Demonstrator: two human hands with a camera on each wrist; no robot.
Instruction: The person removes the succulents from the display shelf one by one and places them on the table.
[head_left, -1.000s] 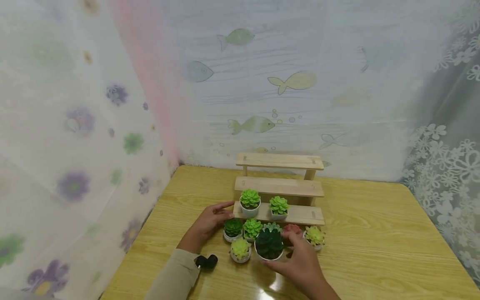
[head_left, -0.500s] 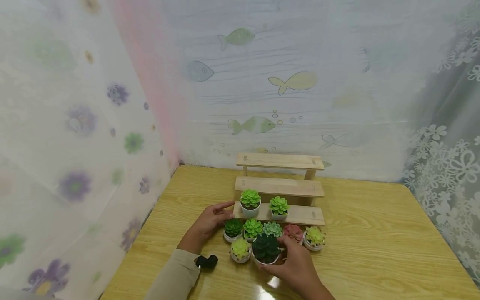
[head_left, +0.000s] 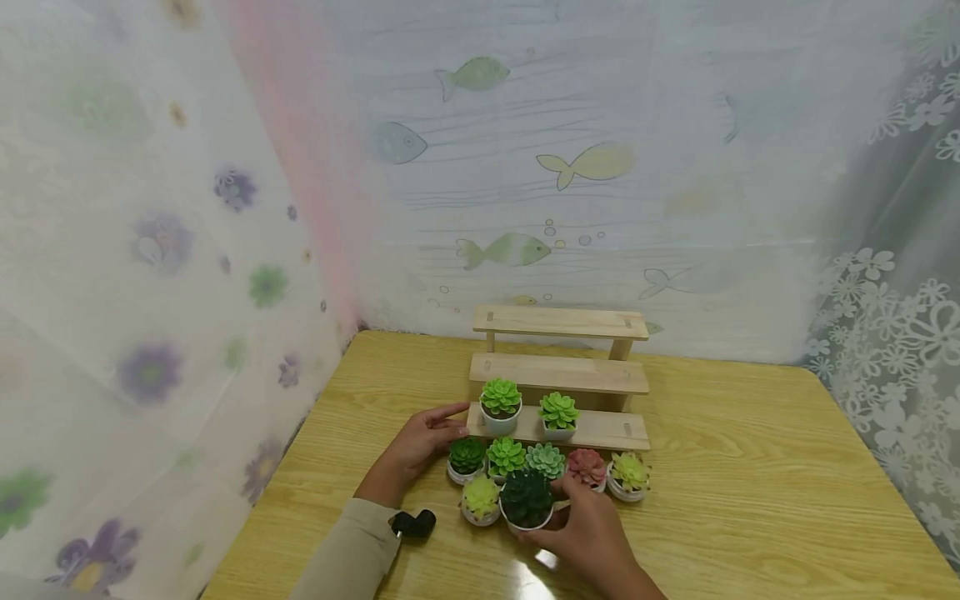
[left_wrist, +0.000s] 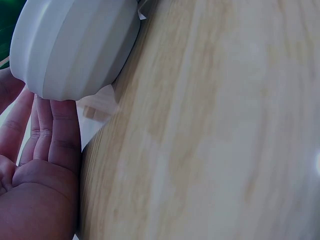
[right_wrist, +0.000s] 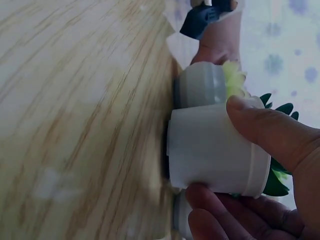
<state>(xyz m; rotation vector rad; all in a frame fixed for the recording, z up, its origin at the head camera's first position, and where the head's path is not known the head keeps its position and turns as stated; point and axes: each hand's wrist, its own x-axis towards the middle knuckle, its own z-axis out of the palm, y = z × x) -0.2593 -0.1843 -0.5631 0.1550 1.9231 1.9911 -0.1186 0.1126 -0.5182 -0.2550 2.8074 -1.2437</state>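
Note:
My right hand [head_left: 588, 525] holds a dark green potted succulent [head_left: 527, 498] at the front of the group, thumb on one side and fingers on the other. In the right wrist view its plain white pot [right_wrist: 215, 148] stands upright, its base at or very near the tabletop. My left hand [head_left: 423, 442] touches the left end of the wooden tiered shelf's lowest step [head_left: 592, 428]. Its fingers look nearly straight in the left wrist view, beside a ribbed white pot [left_wrist: 75, 47]. On that step stand two bright green potted succulents, a left one [head_left: 500, 400] and a middle one [head_left: 558, 412].
Before the shelf, a row holds a deep green succulent [head_left: 467, 455], a bright green one [head_left: 506, 457], a pale green one [head_left: 545, 460], a red one [head_left: 587, 467] and a yellow-green one [head_left: 630, 473]. Another yellow-green succulent [head_left: 480, 498] sits left of the held pot. Patterned curtains [head_left: 600, 100] surround the table [head_left: 750, 467].
My right hand has carried the dark green succulent slightly left and nearer to me, beside the front yellow-green one. The pale green and red succulents show more fully. My left hand stays put.

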